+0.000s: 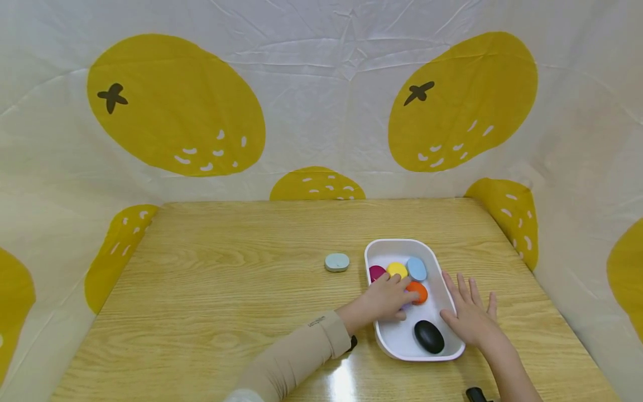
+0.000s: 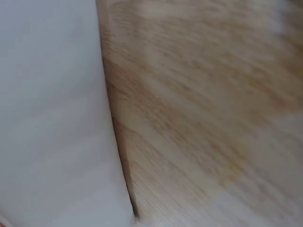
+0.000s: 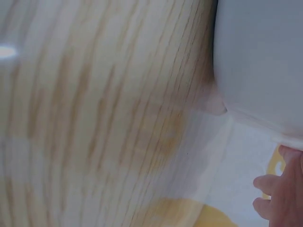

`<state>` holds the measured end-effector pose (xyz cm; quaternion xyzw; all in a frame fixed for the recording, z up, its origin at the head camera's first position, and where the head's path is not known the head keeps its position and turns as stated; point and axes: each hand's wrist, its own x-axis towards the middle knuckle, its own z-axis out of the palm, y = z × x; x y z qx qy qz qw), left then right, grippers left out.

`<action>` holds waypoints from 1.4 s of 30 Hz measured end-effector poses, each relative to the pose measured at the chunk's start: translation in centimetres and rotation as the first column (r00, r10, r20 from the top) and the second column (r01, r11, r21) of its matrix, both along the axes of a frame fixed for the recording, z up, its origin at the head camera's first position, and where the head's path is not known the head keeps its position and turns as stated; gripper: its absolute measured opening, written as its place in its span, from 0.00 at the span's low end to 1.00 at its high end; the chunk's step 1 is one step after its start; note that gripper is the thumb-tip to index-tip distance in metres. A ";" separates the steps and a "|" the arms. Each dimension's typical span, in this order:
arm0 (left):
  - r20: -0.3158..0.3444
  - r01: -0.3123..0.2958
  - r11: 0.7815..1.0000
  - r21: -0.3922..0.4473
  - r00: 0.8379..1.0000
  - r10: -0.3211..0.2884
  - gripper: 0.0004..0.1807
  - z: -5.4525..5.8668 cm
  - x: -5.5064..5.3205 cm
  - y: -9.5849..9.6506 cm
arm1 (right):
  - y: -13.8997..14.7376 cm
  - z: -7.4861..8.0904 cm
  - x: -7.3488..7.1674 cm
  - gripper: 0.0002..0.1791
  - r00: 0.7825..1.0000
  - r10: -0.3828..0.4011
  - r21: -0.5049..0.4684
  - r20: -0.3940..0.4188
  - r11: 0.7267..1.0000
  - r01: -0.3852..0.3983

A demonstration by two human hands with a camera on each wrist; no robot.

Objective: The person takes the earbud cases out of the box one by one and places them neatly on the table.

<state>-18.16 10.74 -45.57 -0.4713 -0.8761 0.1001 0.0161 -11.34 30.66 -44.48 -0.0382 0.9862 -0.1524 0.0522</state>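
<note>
A white tray with rounded corners stands on the wooden table. My left hand reaches over its left side, fingers spread above the pieces inside. One fingertip overlaps an orange piece, and a purple piece is mostly hidden beneath the fingers. Beyond them lie yellow, light blue and dark magenta rounded pieces. A black oval piece sits at the near end. Along the tray's right side, my right hand rests with fingers extended, its thumb at the rim.
A pale green oval piece lies on the table left of the tray. White cloth with yellow fruit shapes hangs behind and at the sides. The tray's outer wall fills much of the left wrist view.
</note>
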 end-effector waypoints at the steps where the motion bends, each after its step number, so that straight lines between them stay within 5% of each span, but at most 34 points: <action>1: -0.016 0.007 0.999 0.035 1.000 -0.007 0.22 0.0 -0.1 -0.2 | 0.0 0.0 0.0 0.44 1.000 0.002 -0.001 -0.003 1.000 -0.002; 7: -0.096 -0.006 0.975 0.223 0.995 0.028 0.24 0.7 -0.9 -1.6 | 0.0 -0.2 -0.1 0.44 1.000 0.002 -0.001 -0.005 1.000 -0.002; 15: 0.032 -0.223 0.924 0.311 0.974 0.224 0.27 3.4 -2.3 -5.8 | 0.1 -0.4 -0.1 0.44 1.000 -0.004 -0.006 0.002 1.000 0.004; 19: 0.050 -0.280 0.889 0.362 0.958 0.282 0.26 3.4 -3.0 -8.7 | 0.1 -0.5 0.1 0.44 1.000 -0.008 -0.004 0.001 1.000 0.008; 25: 0.086 -0.356 0.831 0.427 0.931 0.354 0.23 2.2 -4.1 -13.0 | 0.2 -0.5 0.1 0.44 1.000 -0.005 -0.009 -0.005 1.000 0.005; 28: 0.119 -0.404 0.823 0.399 0.913 0.391 0.22 1.4 -4.6 -14.8 | 0.1 -0.5 0.1 0.44 1.000 -0.003 -0.014 -0.004 1.000 0.003; 35: 0.190 -0.474 0.837 0.272 0.879 0.437 0.27 -0.6 -5.5 -17.4 | 0.2 -0.6 0.0 0.44 1.000 -0.003 -0.026 0.000 1.000 0.003; 42: 0.210 -0.461 0.852 0.251 0.884 0.417 0.24 -1.8 -5.8 -18.3 | 0.0 -0.3 0.0 0.44 1.000 -0.001 -0.032 0.007 0.999 0.002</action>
